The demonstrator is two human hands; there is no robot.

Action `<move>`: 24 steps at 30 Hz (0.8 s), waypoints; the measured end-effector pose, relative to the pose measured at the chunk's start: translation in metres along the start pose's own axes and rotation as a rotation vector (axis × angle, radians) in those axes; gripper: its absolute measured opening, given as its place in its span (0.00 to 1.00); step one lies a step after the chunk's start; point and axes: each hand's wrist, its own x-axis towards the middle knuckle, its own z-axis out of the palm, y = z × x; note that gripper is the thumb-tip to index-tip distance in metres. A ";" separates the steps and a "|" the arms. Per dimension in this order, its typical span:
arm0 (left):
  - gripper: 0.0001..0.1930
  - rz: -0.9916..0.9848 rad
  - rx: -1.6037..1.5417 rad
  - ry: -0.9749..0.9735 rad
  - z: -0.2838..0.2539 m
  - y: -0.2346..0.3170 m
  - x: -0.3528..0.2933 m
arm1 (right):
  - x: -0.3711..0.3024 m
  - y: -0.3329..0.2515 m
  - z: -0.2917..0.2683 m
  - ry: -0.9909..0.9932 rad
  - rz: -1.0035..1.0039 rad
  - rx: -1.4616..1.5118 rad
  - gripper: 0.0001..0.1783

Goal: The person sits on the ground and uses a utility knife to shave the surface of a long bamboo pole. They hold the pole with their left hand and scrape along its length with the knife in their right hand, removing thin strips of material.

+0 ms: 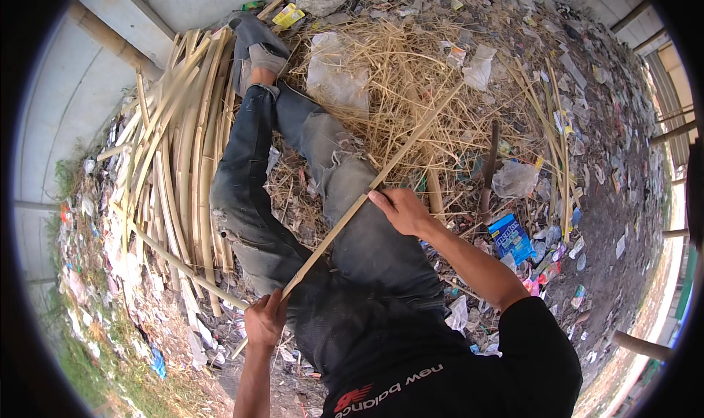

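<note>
A long, flat bamboo strip (334, 231) slants across my lap, from below my left hand up over the straw. My left hand (265, 320) is closed round its lower part. Farther up, my right hand (403, 212) grips the same strip over my thigh, thumb along it. A small dark spot shows on the strip beside that thumb; whether it is a joint in the bamboo or a blade, I cannot tell. Another bamboo piece (187, 273) runs from the pile toward my left hand; whether they touch is unclear.
A heap of split bamboo (192, 154) lies left of my legs. Straw-like shavings (400, 70) spread ahead. Right of my legs are a dark, curved, blade-like tool (490, 169), a blue packet (512, 239), a clear plastic bag (515, 178) and thin strips (564, 154). Litter covers the ground.
</note>
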 end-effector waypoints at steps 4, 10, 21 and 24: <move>0.12 0.035 0.011 0.036 -0.004 0.017 0.028 | -0.001 -0.005 0.003 0.161 0.092 0.005 0.34; 0.10 -0.002 -0.071 0.031 0.011 0.035 0.039 | 0.022 0.017 -0.023 0.236 0.232 -0.057 0.34; 0.11 -0.051 -0.132 0.065 0.047 0.103 0.129 | -0.001 -0.034 0.017 0.016 0.009 -0.188 0.32; 0.13 -0.059 -0.112 0.030 0.059 0.120 0.159 | -0.003 -0.032 0.023 0.063 0.004 -0.183 0.32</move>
